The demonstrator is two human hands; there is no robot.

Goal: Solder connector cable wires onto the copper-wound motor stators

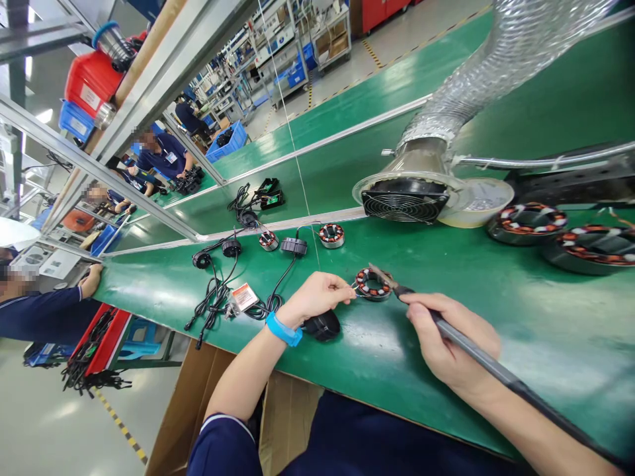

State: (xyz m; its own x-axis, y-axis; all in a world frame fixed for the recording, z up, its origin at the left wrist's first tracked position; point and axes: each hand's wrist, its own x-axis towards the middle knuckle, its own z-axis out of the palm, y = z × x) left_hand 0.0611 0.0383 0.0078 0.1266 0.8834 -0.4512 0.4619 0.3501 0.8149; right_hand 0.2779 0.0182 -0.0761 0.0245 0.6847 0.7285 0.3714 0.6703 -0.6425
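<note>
My left hand [315, 299], with a blue wristband [282, 329], pinches a thin wire lead [354, 289] at the edge of a copper-wound motor stator [366, 283] on the green bench [476, 370]. My right hand [449, 337] grips a long dark soldering iron [476, 350], and its metal tip rests on the stator's far rim. The stator's windings show red and white, and my fingers and the iron hide part of the ring. A black cable connector [322, 325] lies just under my left wrist.
Several stators and black cables lie farther along the bench. A fan [404, 205] with a silver flexible duct [496, 79] stands to the right. A co-worker's arm [54, 311] rests at the bench's left end. A cardboard box [198, 410] stands below the near edge.
</note>
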